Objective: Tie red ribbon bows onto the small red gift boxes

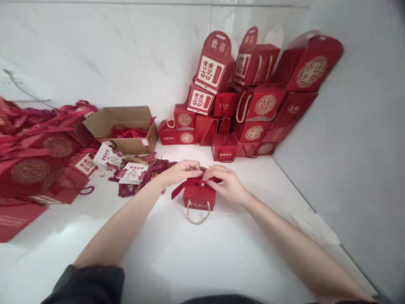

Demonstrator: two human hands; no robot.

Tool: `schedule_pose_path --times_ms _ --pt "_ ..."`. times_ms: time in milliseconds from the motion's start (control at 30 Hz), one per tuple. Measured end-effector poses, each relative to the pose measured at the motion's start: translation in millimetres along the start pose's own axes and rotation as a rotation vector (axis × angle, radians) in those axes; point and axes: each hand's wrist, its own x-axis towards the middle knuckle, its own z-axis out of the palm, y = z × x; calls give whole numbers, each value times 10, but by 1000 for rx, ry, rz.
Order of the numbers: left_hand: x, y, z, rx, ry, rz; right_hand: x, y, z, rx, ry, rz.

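Note:
A small red gift box [198, 197] stands on the white table in front of me, its beige rope handle [198, 222] hanging toward me. Across its top runs a dark red ribbon [179, 191], one end trailing off to the left. My left hand [183, 172] is at the top left of the box, fingers closed on the ribbon. From the right, my right hand [226, 181] pinches the ribbon near the middle of the lid. Fingers partly hide the knot area, so how the ribbon is looped cannot be made out.
Red gift boxes [255, 105] are stacked at the back right by the wall. An open cardboard carton [125, 145] holds red ribbon. Before it lie white printed cards [133, 173] and dark red pieces [158, 167]. More red boxes [34, 169] pile up on the left.

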Motion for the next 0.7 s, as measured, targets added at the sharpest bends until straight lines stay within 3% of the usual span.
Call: schedule_pose_path --times_ms 233,400,533,700 --pt "-24 54 32 181 16 -7 79 -38 -160 -99 -150 -89" --pt "-86 208 93 443 36 41 76 -60 -142 -18 -162 42" --pt "-179 337 249 670 148 59 51 -52 -55 94 -97 173" --pt "-270 345 506 994 365 64 43 -80 -19 168 -70 185"
